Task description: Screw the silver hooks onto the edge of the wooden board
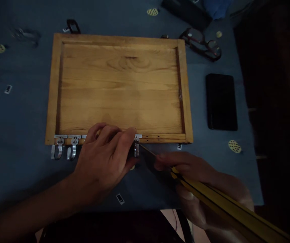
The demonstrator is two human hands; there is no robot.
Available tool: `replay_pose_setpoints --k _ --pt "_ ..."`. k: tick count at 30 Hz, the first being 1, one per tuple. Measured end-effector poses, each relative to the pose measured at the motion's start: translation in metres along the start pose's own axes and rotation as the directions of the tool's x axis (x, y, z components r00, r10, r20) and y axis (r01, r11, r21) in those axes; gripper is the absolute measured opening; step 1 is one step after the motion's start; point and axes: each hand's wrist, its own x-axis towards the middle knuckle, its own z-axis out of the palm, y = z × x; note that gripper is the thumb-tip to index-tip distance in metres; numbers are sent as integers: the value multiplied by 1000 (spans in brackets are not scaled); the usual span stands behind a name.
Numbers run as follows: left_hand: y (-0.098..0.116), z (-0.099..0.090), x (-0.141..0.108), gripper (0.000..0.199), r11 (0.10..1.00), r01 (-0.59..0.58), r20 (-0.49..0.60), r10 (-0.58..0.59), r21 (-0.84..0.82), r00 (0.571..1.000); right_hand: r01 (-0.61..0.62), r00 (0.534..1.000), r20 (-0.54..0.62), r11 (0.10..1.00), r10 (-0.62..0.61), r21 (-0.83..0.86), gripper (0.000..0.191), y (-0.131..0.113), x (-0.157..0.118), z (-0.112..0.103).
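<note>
A wooden framed board [119,37] lies flat, with metal hooks along its near rail. Two silver hooks, one at the corner [58,148] and one beside it [73,148], show left of my left hand [107,152]. That hand is closed over the near rail, its index finger and thumb around another metal hook [136,148]; its palm hides part of the row. My right hand [198,179] grips a screwdriver [210,194] by its long yellow handle. The thin shaft slants up-left to the hook by my left fingertips; the exact tip contact is too small to tell.
Several small dark holes mark the rail right of that hook. Eyeglasses [203,45] touch or nearly touch the board's far right corner. A black rectangular object [221,102] lies to the right, a dark case [187,13] behind. Blue patterned cloth [16,114] covers the table.
</note>
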Motion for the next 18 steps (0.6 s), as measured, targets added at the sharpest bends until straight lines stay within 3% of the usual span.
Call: replay_pose_setpoints --k 5,12,15,18 --pt "1 0 0 43 1000 4 -9 -4 18 1000 -30 999 30 999 29 13 53 1 -7 -3" --pt "2 0 0 41 1000 24 13 -25 7 1000 -3 1000 20 1000 3 -9 51 6 -3 -1" --pt "2 0 0 41 999 33 20 -33 -22 999 12 1000 19 1000 -12 -27 44 4 2 2" --pt "1 0 -1 41 998 46 27 -45 -33 999 4 999 -37 996 -8 -87 24 1 6 5"
